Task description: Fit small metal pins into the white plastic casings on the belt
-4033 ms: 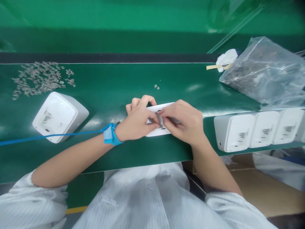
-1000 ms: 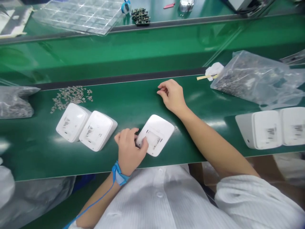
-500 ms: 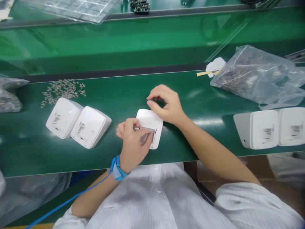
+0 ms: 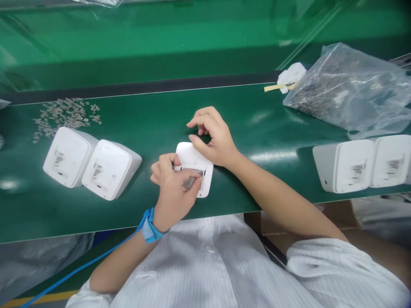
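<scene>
The work in hand is at the white plastic device housing (image 4: 192, 155), which lies on its back on the green bench mat (image 4: 244, 201), its rectangular recess (image 4: 192, 172) facing up. The left hand (image 4: 171, 188), with a blue wrist strap (image 4: 149, 226) around its wrist, lies over the recess's lower side in a narrow pinch; its fingers seem to hold a thin grey strip (image 4: 189, 183) against the recess, though they hide most of it and its exact material cannot be told. The right hand (image 4: 213, 139) is not holding anything: it is half curled with a moderate spread, beyond the housing's upper right corner, its fingertips (image 4: 192, 138) at or just above the top edge. To the housing's left stand two similar white units (image 4: 90, 164), with small metal parts (image 4: 66, 115) scattered beyond them. Well to its right stand more white units (image 4: 359, 164), and a clear plastic bag of small parts (image 4: 346, 87) lies farther off beyond them.
</scene>
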The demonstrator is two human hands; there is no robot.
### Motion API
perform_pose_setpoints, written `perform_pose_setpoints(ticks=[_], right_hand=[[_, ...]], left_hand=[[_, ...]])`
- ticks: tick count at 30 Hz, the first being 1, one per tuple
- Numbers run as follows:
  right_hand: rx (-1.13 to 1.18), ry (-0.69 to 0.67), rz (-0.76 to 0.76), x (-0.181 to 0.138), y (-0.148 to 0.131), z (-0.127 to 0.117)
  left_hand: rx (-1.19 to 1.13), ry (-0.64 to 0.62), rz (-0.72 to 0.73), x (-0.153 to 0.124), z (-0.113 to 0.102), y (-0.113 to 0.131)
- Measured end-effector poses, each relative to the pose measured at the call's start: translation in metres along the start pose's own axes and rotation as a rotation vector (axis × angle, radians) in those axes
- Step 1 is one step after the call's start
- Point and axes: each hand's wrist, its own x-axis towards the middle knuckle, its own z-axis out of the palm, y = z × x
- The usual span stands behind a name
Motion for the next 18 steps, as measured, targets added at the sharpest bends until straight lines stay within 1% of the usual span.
perform_pose_setpoints(ticks=[4,8,14,18], right_hand=[[0.017,-0.039,0.017,0.0,0.0,0.0],[0.045,-0.08,0.035,-0.001,-0.001,0.0],[0.111,-0.175,0.022,0.0,0.0,0.0],[0.113,-0.209,-0.017,0.002,0.001,-0.001]], left_hand=[[0.004,-0.016,-0.009,0.0,-0.001,0.0],[0.0,0.003,-0.033,-0.001,0.001,0.004],[-0.051,0.038,-0.2,0.002,0.005,0.011],[-0.045,0.046,-0.251,0.004,0.007,0.014]])
